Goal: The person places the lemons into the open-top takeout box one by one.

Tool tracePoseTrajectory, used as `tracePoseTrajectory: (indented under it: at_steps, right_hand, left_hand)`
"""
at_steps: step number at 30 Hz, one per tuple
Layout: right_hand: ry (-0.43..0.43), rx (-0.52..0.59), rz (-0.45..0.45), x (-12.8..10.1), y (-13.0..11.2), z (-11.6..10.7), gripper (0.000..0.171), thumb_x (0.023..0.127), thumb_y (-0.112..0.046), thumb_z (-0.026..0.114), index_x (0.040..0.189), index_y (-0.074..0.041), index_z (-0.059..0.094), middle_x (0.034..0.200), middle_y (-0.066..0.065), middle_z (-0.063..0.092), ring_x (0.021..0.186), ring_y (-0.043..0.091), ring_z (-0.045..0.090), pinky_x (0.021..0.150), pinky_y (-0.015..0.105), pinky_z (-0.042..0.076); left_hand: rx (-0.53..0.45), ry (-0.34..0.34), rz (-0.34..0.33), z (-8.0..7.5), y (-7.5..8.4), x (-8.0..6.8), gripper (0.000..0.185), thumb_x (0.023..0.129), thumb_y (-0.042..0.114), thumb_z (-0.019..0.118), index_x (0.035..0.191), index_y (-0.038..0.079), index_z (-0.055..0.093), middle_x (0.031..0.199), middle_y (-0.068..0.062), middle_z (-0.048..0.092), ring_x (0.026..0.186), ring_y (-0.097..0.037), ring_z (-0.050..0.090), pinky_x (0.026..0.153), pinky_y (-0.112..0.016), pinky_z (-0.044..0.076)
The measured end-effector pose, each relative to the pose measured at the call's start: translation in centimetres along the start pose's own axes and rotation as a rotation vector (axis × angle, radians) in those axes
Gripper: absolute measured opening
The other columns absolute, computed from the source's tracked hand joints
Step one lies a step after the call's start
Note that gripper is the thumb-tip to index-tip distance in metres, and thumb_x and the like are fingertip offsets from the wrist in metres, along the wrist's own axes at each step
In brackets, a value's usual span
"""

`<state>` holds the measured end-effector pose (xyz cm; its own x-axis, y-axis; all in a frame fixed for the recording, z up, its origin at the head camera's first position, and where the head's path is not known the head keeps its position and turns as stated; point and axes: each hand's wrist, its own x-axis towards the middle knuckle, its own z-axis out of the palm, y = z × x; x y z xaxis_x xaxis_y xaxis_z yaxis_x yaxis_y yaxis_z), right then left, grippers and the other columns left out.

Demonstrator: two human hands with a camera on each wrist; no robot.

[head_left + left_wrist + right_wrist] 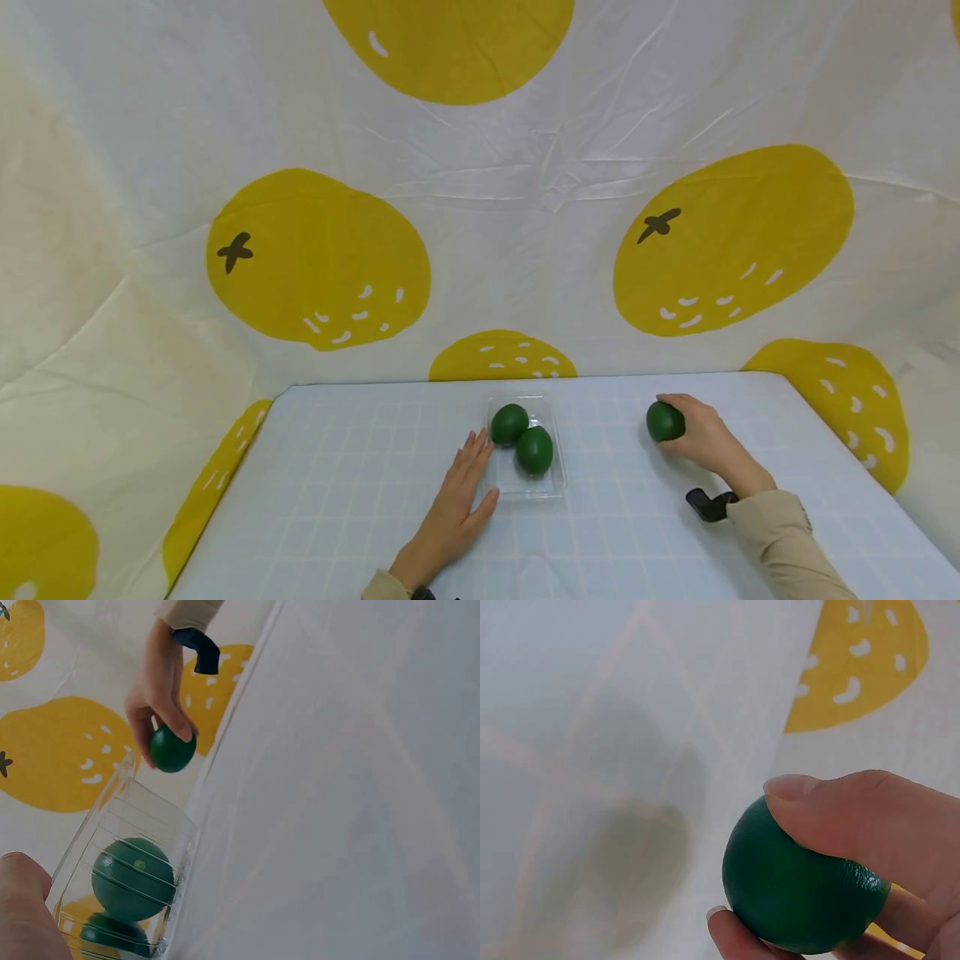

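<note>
In the head view, my right hand (701, 433) grips a smooth dark green lime (665, 422), raised above the right part of the table. The right wrist view has this lime (799, 881) pinched between thumb and fingers. A clear plastic box (528, 487) stands near the middle of the table. Two similar limes, a rear one (510, 425) and a front one (535, 451), lie inside against each other. With fingers extended, my left hand (453, 504) lies along the box's left side, fingertips at its wall. The left wrist view catches only part of this hand, beside the box.
A pale checked cloth covers the table (360, 467). Behind it and at the sides hangs a white curtain (517, 250) printed with large yellow fruit. Each wrist wears a dark strap, the right one (708, 504) jutting out below the hand.
</note>
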<state>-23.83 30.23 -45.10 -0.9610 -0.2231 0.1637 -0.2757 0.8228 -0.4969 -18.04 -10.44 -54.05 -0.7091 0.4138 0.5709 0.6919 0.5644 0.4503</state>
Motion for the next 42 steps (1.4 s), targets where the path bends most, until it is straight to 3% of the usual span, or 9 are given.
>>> tracePoseTrajectory:
  at_steps: [10, 21, 30, 42]
  right_hand:
    - [0.091, 0.086, 0.004, 0.0, -2.5, 0.2, 0.075, 0.07, -0.007, 0.087, 0.134, 0.009, 0.051, 0.131, 0.032, 0.054, 0.108, 0.046, 0.056, 0.086, 0.061, 0.052]
    - [0.15, 0.146, -0.022, 0.4, -6.0, 1.4, 0.076, 0.069, -0.012, 0.09, 0.133, 0.002, 0.053, 0.129, 0.026, 0.056, 0.1, 0.04, 0.059, 0.078, 0.053, 0.057]
    - [0.194, 0.239, -0.053, 0.8, -8.3, 3.1, 0.075, 0.065, -0.009, 0.091, 0.131, -0.003, 0.055, 0.124, 0.02, 0.06, 0.093, 0.033, 0.063, 0.069, 0.039, 0.059]
    - [0.211, 0.317, -0.11, 1.1, -11.1, 4.5, 0.075, 0.065, -0.01, 0.093, 0.13, -0.006, 0.056, 0.124, 0.015, 0.061, 0.101, 0.031, 0.061, 0.07, 0.031, 0.06]
  left_hand:
    - [-0.01, -0.001, -0.001, 0.0, 0.1, 0.0, 0.059, 0.101, 0.023, 0.053, 0.152, 0.0, 0.034, 0.161, -0.017, 0.026, 0.147, -0.04, 0.022, 0.12, -0.047, 0.018]
    - [0.003, 0.011, 0.005, 0.0, 0.0, -0.1, 0.06, 0.1, 0.023, 0.055, 0.152, 0.0, 0.035, 0.161, -0.016, 0.026, 0.147, -0.039, 0.023, 0.118, -0.053, 0.023]
    - [-0.007, 0.009, 0.007, 0.1, 0.0, -0.1, 0.06, 0.1, 0.023, 0.054, 0.152, 0.0, 0.035, 0.162, -0.015, 0.025, 0.147, -0.04, 0.022, 0.115, -0.057, 0.025]
    - [0.001, 0.006, 0.006, 0.1, 0.0, 0.0, 0.06, 0.1, 0.023, 0.054, 0.152, -0.001, 0.034, 0.162, -0.014, 0.023, 0.147, -0.04, 0.022, 0.116, -0.056, 0.024]
